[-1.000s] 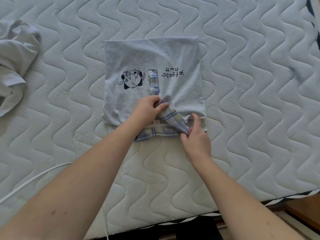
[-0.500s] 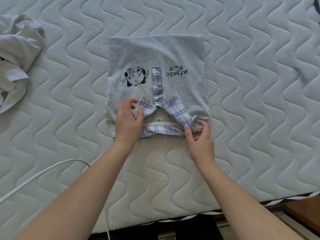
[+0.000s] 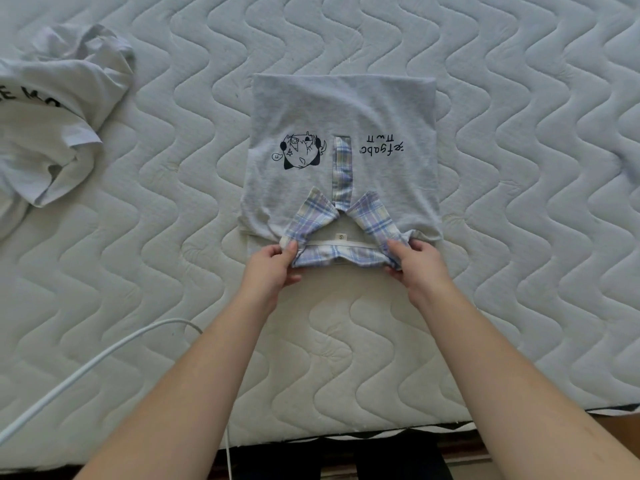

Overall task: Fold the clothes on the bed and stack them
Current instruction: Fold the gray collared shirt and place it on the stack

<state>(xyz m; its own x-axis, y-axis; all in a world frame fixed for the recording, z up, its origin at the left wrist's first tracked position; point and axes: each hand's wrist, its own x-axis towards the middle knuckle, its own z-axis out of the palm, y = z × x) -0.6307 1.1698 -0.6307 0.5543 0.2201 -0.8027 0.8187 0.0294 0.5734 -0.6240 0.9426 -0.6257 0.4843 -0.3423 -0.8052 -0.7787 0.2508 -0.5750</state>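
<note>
Both hands pinching the plaid collar (image 3: 341, 233) ends, left hand (image 3: 273, 268) and right hand (image 3: 417, 263) apart, probably to flatten the grey polo shirt (image 3: 346, 116) near the mattress (image 3: 519, 271) front edge.

Evenly and softly lit by diffuse daylight, brightest toward the upper right of the mattress (image 3: 519, 168). Shadows faint and short, gathered under the forearms and in the quilted seams. No glare, no blown highlights. Sharp across the centre, print on the grey shirt (image 3: 346, 116) legible. Wide-angle bowing at the frame edges, with slight softening toward the corners. Dark below the mattress edge.
</note>
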